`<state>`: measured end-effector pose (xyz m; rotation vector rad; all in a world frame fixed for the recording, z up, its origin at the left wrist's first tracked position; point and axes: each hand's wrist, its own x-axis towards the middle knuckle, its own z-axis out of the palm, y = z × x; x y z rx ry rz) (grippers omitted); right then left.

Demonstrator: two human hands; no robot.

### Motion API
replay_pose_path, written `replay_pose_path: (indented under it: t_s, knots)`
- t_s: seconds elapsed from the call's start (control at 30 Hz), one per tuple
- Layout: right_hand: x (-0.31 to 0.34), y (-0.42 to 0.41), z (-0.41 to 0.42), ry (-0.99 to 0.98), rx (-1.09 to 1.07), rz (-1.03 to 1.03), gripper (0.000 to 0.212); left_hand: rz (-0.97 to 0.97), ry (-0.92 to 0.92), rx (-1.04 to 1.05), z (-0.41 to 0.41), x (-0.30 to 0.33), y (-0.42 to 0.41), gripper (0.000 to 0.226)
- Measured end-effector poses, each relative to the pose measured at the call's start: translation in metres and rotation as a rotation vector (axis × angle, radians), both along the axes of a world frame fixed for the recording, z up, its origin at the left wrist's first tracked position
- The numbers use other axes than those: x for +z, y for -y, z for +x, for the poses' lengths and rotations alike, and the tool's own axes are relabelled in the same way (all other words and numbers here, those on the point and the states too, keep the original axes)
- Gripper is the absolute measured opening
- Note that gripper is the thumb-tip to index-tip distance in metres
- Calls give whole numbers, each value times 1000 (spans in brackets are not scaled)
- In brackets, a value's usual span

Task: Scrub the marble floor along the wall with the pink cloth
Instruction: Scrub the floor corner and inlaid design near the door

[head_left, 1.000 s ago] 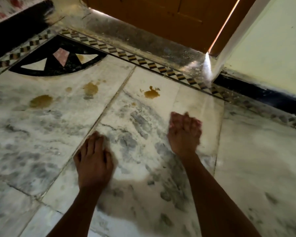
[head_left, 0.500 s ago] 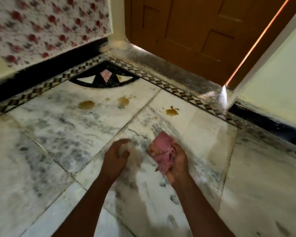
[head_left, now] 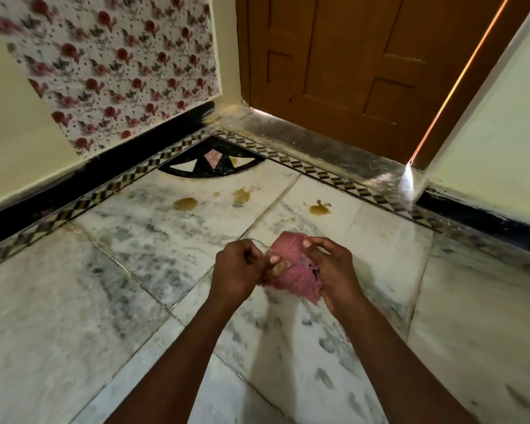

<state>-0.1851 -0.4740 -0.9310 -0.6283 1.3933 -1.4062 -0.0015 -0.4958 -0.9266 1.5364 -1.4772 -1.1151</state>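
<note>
A crumpled pink cloth (head_left: pixel 291 264) is held above the white, grey-veined marble floor (head_left: pixel 135 270), between both hands. My left hand (head_left: pixel 237 269) pinches its left edge with fingers and thumb. My right hand (head_left: pixel 334 270) grips its right side and underside. The cloth hangs clear of the floor, over the middle tile. Brown stains (head_left: pixel 185 203) (head_left: pixel 241 194) (head_left: pixel 318 209) lie on the marble ahead, toward the corner.
A floral-papered wall (head_left: pixel 120 65) with black skirting (head_left: pixel 74 175) runs along the left. A brown wooden door (head_left: pixel 349 65) and its dusty threshold (head_left: pixel 318 145) close the far side. A pale wall (head_left: pixel 496 133) stands at the right. A checkered border strip (head_left: pixel 110 186) and black corner inlay (head_left: pixel 210 165) edge the floor.
Both hands have lifted off the floor; the right hand brought up the pink cloth, and the left hand has now taken hold of it. The view tilted up toward the corner.
</note>
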Motion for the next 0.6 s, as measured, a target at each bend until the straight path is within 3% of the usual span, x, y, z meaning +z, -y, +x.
replay_pose_path:
  t_s: [0.1,0.2,0.33,0.37,0.43,0.53,0.6]
  knots:
    - [-1,-7,-5,-79,3,-50,13,7,96,-76,-7,22,-5,37]
    - [-2,-11,-6,-29,79,-93,26,79,-17,-99,-13,47,-5,28]
    - [-5,-25,-6,154,378,-100,95,242,-352,2,-22,85,-4,23]
    - [-7,-28,-6,192,446,-120,104,282,-437,33,-26,95,-3,19]
    - [-8,-32,-2,268,543,-214,92,369,-570,94,-33,109,4,10]
    - [-4,-38,6,238,548,-302,41,489,-720,148,-41,119,16,8]
    - [3,-41,9,218,562,-361,48,533,-837,139,-45,123,23,9]
